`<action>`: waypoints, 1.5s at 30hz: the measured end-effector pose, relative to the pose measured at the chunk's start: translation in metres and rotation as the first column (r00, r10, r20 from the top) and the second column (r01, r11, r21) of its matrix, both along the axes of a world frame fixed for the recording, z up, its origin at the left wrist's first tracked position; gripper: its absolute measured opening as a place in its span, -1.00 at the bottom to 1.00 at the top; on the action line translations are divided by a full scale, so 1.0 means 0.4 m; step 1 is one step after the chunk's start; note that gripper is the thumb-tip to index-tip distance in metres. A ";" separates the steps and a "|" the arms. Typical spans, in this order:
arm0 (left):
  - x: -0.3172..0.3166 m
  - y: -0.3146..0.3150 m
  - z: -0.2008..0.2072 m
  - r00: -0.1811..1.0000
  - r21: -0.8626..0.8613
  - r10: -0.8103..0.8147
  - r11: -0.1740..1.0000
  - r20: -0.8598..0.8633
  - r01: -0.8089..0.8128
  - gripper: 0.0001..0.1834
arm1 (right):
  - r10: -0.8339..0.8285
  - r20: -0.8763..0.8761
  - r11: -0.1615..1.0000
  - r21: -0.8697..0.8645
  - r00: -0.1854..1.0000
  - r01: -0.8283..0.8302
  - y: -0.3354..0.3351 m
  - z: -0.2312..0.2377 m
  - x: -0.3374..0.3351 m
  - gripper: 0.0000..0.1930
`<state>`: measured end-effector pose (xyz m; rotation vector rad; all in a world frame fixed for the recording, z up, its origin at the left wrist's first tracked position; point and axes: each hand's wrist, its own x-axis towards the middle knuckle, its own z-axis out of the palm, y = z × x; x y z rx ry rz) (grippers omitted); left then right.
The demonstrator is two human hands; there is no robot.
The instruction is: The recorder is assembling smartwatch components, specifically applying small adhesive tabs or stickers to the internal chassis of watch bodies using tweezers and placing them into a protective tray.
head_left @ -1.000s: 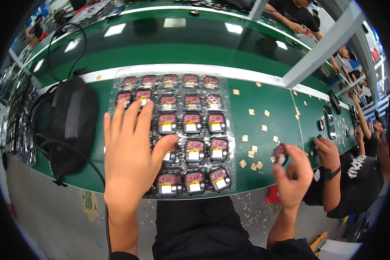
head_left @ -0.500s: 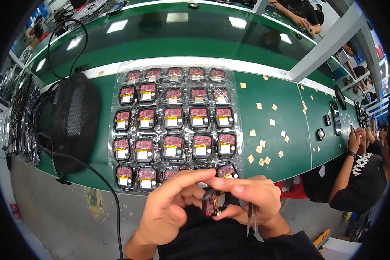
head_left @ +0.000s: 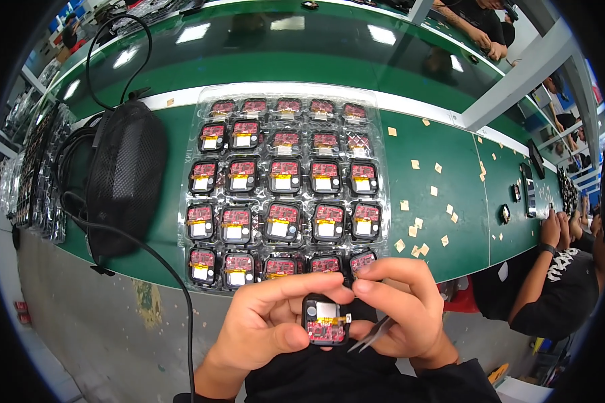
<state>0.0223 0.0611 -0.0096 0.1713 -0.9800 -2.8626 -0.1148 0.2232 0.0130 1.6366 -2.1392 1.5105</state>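
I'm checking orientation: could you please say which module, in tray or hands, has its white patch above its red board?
The module between the left hand and right hand; where white patches show in the tray, they sit below the red.

The person wears black clothing (head_left: 309, 379), with a loose black right sleeve (head_left: 458, 384) ending short of the bare right hand (head_left: 415, 319); the left hand (head_left: 252, 329) is bare too.

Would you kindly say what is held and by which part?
The left hand holds a square module by its edge; the right hand, tweezers away from their tips.
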 end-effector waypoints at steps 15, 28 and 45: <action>-0.012 0.022 0.034 0.999 -0.240 -0.032 0.970 0.027 0.037 -0.25 | 0.009 -0.349 0.992 -0.112 0.937 -0.052 0.007 -0.045 -0.016 -0.56; -0.015 0.049 -0.042 0.964 -0.111 0.189 0.971 -0.189 -0.213 -0.31 | -0.043 -0.012 0.999 0.009 0.999 0.043 -0.002 -0.037 0.001 -0.34; -0.022 0.043 -0.056 0.936 -0.202 0.270 0.927 -0.227 -0.317 -0.33 | -0.094 -0.432 0.992 0.030 0.897 0.119 0.000 -0.056 -0.016 -0.52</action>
